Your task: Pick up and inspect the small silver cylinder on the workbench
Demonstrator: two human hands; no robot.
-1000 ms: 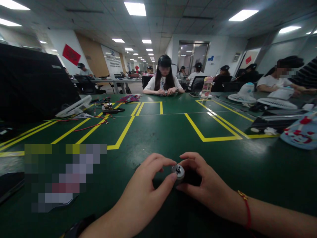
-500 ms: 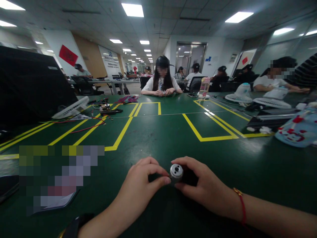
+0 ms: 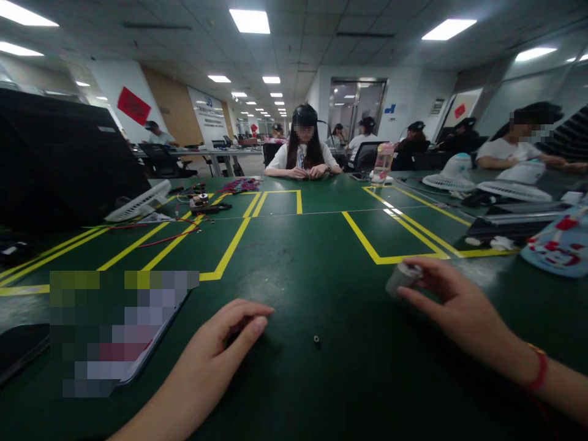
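Observation:
In the head view my right hand (image 3: pixel 454 306) grips a small silver cylindrical motor (image 3: pixel 399 279) between thumb and fingers, tilted, over the right part of the green table (image 3: pixel 294 392). My left hand (image 3: pixel 220 352) is near the table left of centre, loosely curled, thumb and index a little apart, with nothing between them. A tiny ring-shaped metal piece (image 3: pixel 316 339) lies on the table between my hands, touched by neither. Its exact kind is too small to tell.
Yellow tape (image 3: pixel 404 258) marks areas on the table. To the left are a white fan (image 3: pixel 140 202), red wires (image 3: pixel 172 237), a dark phone (image 3: pixel 22 349) and a blurred-out flat item (image 3: pixel 158 343). A blue patterned bag (image 3: pixel 560 245) stands right. A person (image 3: pixel 303 147) sits opposite.
My right hand has carried the motor right and away from my left hand, which has let go and drawn back left. The tiny ring-shaped piece now shows on the table.

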